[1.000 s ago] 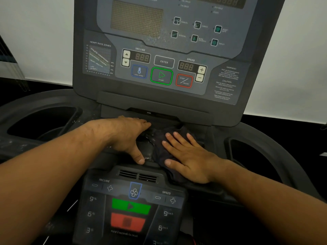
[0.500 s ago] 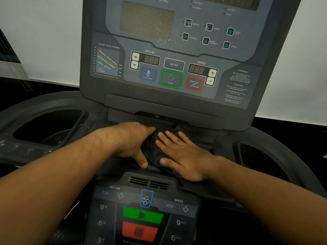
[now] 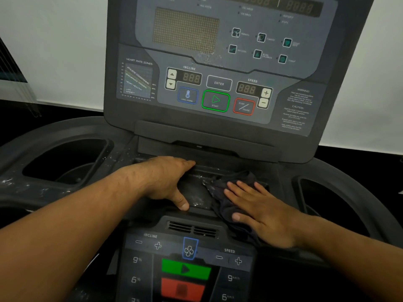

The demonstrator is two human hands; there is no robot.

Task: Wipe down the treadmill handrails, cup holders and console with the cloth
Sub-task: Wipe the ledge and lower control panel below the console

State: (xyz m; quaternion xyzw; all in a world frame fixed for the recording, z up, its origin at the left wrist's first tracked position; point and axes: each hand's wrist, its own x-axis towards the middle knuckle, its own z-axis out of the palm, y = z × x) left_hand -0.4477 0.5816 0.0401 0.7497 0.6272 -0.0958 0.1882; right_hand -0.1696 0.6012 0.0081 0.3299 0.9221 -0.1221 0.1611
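Pressing flat on the dark cloth [image 3: 219, 192], the right hand [image 3: 265, 214] has its grip spread, fingers straight and slightly fanned; the cloth lies bunched beneath palm and fingers on the wet tray [image 3: 196, 196] below the console [image 3: 218, 83], showing past the fingertips and thumb. The left hand [image 3: 166, 179] rests on the same tray nearby, apart from the cloth; its grip is relaxed, pinching nothing.

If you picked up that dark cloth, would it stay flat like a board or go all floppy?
Probably floppy: the cloth lies bunched in soft folds under the flat right hand. It likely feels light, being thin and crumpled. It may be damp and a bit clingy, since droplets shine on the ledge beside it.
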